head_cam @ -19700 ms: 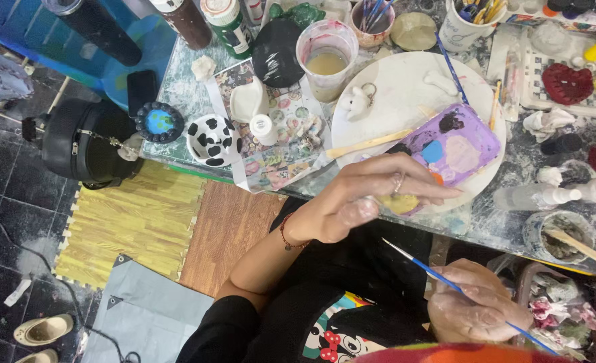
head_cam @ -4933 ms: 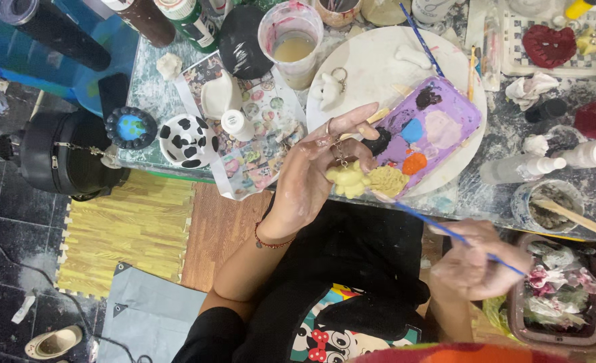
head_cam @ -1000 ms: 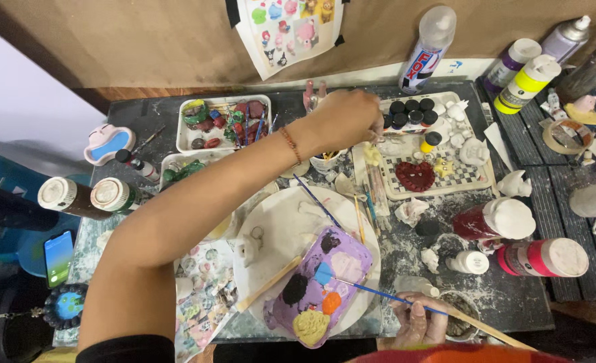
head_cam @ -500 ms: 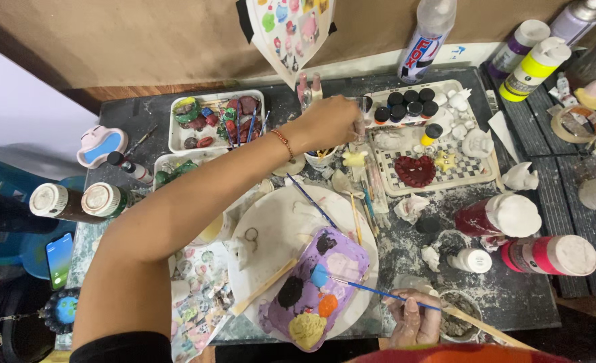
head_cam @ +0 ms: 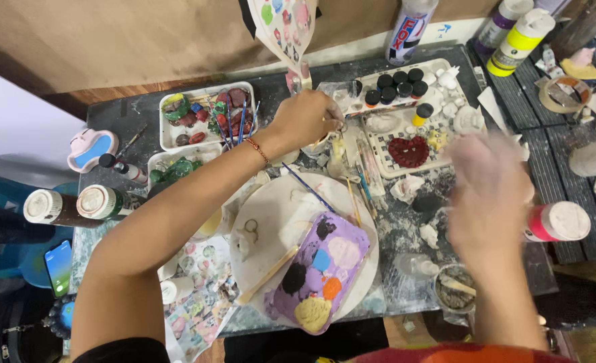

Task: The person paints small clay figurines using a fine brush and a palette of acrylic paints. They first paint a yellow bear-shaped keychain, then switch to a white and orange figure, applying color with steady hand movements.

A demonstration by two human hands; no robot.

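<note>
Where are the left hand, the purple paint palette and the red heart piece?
left hand [head_cam: 306, 119], head view, back of the hand.
purple paint palette [head_cam: 325, 269], head view, its middle among the paint blobs.
red heart piece [head_cam: 409, 152], head view, centre of the heart.

Table packed. Left hand [head_cam: 306, 117] is hemmed by brush tray [head_cam: 170, 134] on its left and checkered tray [head_cam: 378, 144] with paint pots [head_cam: 397, 79] on its right. Bare patch of white plate [head_cam: 277, 208] beside purple palette [head_cam: 321, 269]. Right hand [head_cam: 489, 191], blurred, near pink-capped bottle [head_cam: 557, 222].

Purple palette [head_cam: 325, 269], red heart [head_cam: 408, 151]
</note>
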